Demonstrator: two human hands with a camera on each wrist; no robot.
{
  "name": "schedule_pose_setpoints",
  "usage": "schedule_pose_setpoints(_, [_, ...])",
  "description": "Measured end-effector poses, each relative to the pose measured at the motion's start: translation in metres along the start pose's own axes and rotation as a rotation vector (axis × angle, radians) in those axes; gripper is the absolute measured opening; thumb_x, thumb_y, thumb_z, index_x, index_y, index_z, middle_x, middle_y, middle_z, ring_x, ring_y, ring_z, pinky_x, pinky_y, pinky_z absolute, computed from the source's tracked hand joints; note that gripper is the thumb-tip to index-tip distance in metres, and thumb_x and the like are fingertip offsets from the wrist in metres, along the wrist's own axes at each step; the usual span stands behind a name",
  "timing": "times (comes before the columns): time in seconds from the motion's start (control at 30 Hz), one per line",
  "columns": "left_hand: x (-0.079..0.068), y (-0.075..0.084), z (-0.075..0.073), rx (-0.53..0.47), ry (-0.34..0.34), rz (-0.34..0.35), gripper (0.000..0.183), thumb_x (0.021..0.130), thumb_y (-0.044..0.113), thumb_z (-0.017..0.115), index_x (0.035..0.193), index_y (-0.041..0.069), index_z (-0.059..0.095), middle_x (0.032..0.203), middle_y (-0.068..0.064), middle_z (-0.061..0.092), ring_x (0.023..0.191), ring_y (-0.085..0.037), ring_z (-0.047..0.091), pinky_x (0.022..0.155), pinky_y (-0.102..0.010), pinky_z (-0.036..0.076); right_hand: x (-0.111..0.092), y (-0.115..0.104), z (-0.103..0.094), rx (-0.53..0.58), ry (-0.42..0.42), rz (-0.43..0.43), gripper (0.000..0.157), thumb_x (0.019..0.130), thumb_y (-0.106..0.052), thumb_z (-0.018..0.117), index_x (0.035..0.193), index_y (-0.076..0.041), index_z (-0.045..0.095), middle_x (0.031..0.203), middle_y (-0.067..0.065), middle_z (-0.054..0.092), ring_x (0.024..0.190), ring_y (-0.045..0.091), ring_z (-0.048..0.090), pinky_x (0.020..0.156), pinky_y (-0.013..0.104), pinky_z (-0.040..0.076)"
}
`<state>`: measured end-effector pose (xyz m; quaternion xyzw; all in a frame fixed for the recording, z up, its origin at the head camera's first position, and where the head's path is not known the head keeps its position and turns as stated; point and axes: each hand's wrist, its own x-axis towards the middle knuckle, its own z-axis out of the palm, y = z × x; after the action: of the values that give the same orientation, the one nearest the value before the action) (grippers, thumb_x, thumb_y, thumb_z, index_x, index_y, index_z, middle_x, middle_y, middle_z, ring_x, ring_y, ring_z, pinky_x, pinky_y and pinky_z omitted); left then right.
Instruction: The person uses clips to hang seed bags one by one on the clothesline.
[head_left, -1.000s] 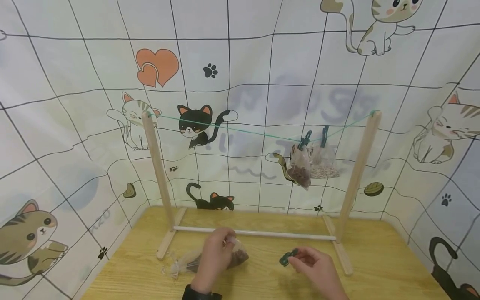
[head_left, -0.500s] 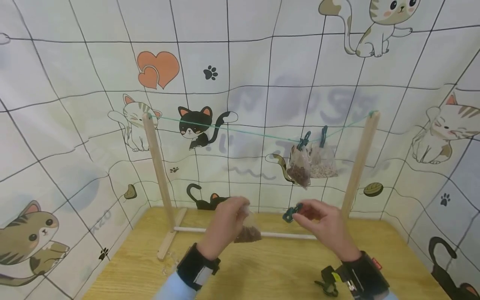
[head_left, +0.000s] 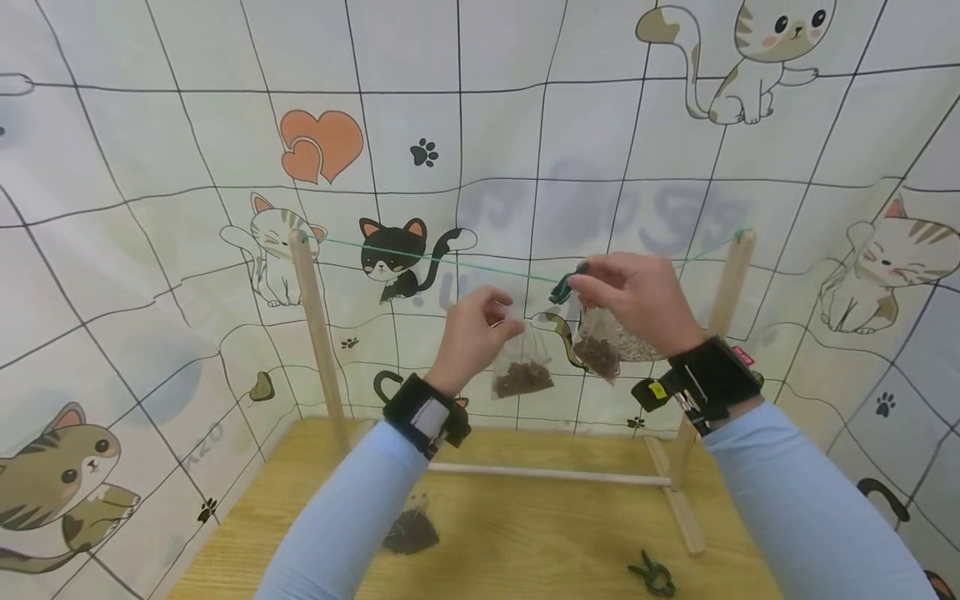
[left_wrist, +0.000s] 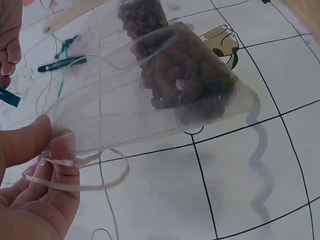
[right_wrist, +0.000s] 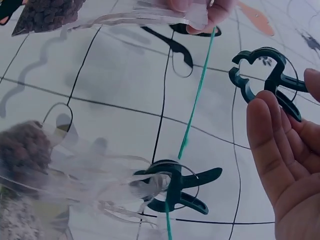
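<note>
My left hand point(head_left: 476, 329) pinches the top of a clear drawstring bag point(head_left: 522, 377) with dark brown, lumpy contents. The bag hangs below the green string point(head_left: 465, 265), and its cord loops over my fingers in the left wrist view. Between thumb and fingers my right hand point(head_left: 637, 296) holds a dark green spring clip point(right_wrist: 264, 75) by its handles, close to the string; a small gap shows at the clip's tips. Beside it, a brown-filled bag point(head_left: 597, 350) hangs from another green clip point(right_wrist: 172, 185) on the string. A pale-filled bag point(head_left: 637, 346) is partly hidden behind my right hand.
Wooden posts point(head_left: 318, 333) at both sides carry the string, with a white rod point(head_left: 540, 473) low between them. On the table point(head_left: 510, 533) lie a dark-filled bag point(head_left: 411, 532), partly behind my left sleeve, and a green clip point(head_left: 654, 575). A cat-print cloth hangs behind.
Both hands have risen from the table to the height of the string. The left hand has lifted its bag, and the right hand has carried its clip up beside the hanging bags.
</note>
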<state>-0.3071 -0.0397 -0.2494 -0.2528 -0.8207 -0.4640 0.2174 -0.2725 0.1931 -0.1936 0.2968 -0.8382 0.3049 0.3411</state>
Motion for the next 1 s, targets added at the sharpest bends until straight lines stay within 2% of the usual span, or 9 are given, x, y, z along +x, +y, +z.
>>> schedule_pose_setpoints(0.07, [0.012, -0.003, 0.001, -0.028, -0.009, -0.086, 0.031, 0.092, 0.009, 0.078, 0.119, 0.001, 0.067, 0.103, -0.014, 0.075, 0.092, -0.025, 0.071, 0.080, -0.036, 0.059, 0.012, 0.003, 0.001, 0.004, -0.008, 0.008, 0.014, 0.099, -0.016, 0.071, 0.104, -0.004, 0.079, 0.082, 0.008, 0.077, 0.073, 0.022, 0.073, 0.067, 0.011, 0.050])
schedule_pose_setpoints(0.17, [0.029, -0.010, 0.004, -0.072, -0.033, -0.172, 0.032, 0.095, 0.009, 0.075, 0.125, 0.000, 0.067, 0.109, -0.016, 0.075, 0.094, -0.026, 0.072, 0.080, -0.035, 0.059, 0.024, 0.007, 0.005, -0.010, -0.017, 0.036, 0.018, 0.100, -0.016, 0.070, 0.108, -0.002, 0.079, 0.086, 0.013, 0.078, 0.076, 0.026, 0.075, 0.069, 0.015, 0.053])
schedule_pose_setpoints(0.27, [0.042, -0.016, 0.007, -0.132, -0.056, -0.203, 0.030, 0.097, 0.006, 0.071, 0.126, -0.002, 0.067, 0.112, -0.017, 0.075, 0.090, -0.027, 0.073, 0.076, -0.030, 0.059, 0.033, 0.011, 0.010, -0.022, -0.012, 0.064, 0.019, 0.101, -0.014, 0.069, 0.109, 0.000, 0.079, 0.088, 0.016, 0.078, 0.077, 0.029, 0.076, 0.074, 0.029, 0.059])
schedule_pose_setpoints(0.37, [0.052, -0.020, 0.007, -0.177, -0.075, -0.216, 0.028, 0.098, 0.005, 0.069, 0.125, -0.003, 0.068, 0.115, -0.018, 0.074, 0.090, -0.027, 0.073, 0.078, -0.030, 0.059, 0.040, 0.014, 0.015, -0.041, -0.014, 0.085, 0.018, 0.101, -0.014, 0.068, 0.104, 0.000, 0.080, 0.085, 0.016, 0.077, 0.076, 0.030, 0.075, 0.077, 0.043, 0.060])
schedule_pose_setpoints(0.57, [0.061, -0.021, 0.002, -0.269, -0.071, -0.247, 0.023, 0.098, 0.011, 0.071, 0.118, -0.001, 0.073, 0.114, -0.017, 0.074, 0.099, -0.035, 0.071, 0.088, -0.039, 0.058, 0.051, 0.015, 0.023, -0.050, -0.065, 0.161, 0.020, 0.102, -0.014, 0.067, 0.093, -0.001, 0.080, 0.072, 0.013, 0.073, 0.070, 0.027, 0.070, 0.067, 0.029, 0.048])
schedule_pose_setpoints(0.73, [0.062, -0.019, 0.001, -0.280, -0.018, -0.257, 0.023, 0.095, 0.015, 0.076, 0.115, 0.004, 0.075, 0.109, -0.012, 0.076, 0.102, -0.026, 0.068, 0.084, -0.033, 0.052, 0.056, 0.015, 0.031, -0.026, -0.119, 0.215, 0.023, 0.101, -0.015, 0.068, 0.089, 0.001, 0.080, 0.068, 0.011, 0.072, 0.065, 0.022, 0.072, 0.061, 0.022, 0.050])
schedule_pose_setpoints(0.83, [0.061, -0.015, 0.002, -0.292, 0.001, -0.263, 0.024, 0.093, 0.014, 0.078, 0.114, 0.003, 0.075, 0.103, -0.012, 0.076, 0.096, -0.020, 0.067, 0.078, -0.029, 0.048, 0.058, 0.014, 0.032, -0.006, -0.155, 0.238, 0.024, 0.101, -0.016, 0.068, 0.090, 0.001, 0.080, 0.066, 0.008, 0.071, 0.061, 0.015, 0.070, 0.060, 0.020, 0.051])
schedule_pose_setpoints(1.0, [0.060, -0.008, 0.001, -0.311, 0.008, -0.272, 0.021, 0.092, 0.016, 0.079, 0.110, 0.004, 0.076, 0.099, -0.009, 0.076, 0.089, -0.015, 0.062, 0.074, -0.027, 0.046, 0.061, 0.011, 0.030, 0.036, -0.166, 0.266, 0.021, 0.101, -0.014, 0.068, 0.094, 0.003, 0.080, 0.065, 0.007, 0.068, 0.058, 0.009, 0.065, 0.062, 0.020, 0.052])
